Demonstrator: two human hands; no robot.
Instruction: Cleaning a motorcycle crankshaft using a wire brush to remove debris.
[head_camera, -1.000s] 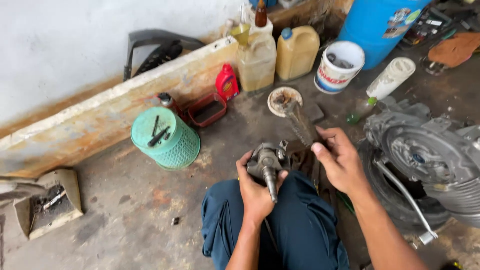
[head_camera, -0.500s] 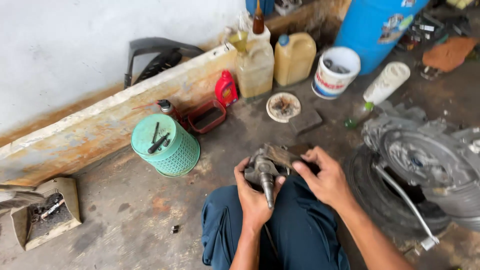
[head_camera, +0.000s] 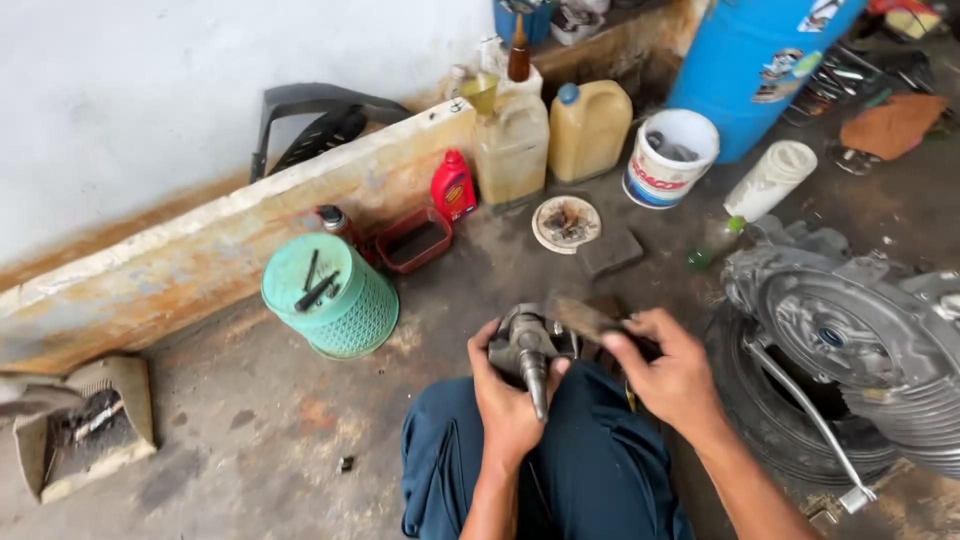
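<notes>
Change: a second ago my right hand (head_camera: 672, 378) held the dark tool out toward the round dish; now I have drawn it back close to the part over my lap.
Metal part: a greasy grey shaft piece (head_camera: 528, 348) with a stub pointing down at me, sitting above my blue trousers (head_camera: 585, 470).
Left hand: my left hand (head_camera: 508, 400) is wrapped around the part from below, thumb on one side and fingers on the other, gripping it firmly.
Right hand: closed around a dark, flat-ended tool (head_camera: 583, 318), whose tip lies just beside the top of the part; I cannot tell if it touches.
Floor: stained, oily concrete (head_camera: 250, 440).
To my left: an upturned green basket (head_camera: 330, 297) with small tools on top, and a dustpan-like tray (head_camera: 85, 425) further off.
Ahead: a red bottle (head_camera: 453, 186), two yellowish jugs (head_camera: 588, 128), a white bucket (head_camera: 669, 157), a round dish (head_camera: 566, 222) of bits.
To my right: an engine casing (head_camera: 850, 340) resting on a tyre, and a blue barrel (head_camera: 750, 60) behind.
Wall: white, with a worn painted kerb (head_camera: 200, 250) along its foot.
</notes>
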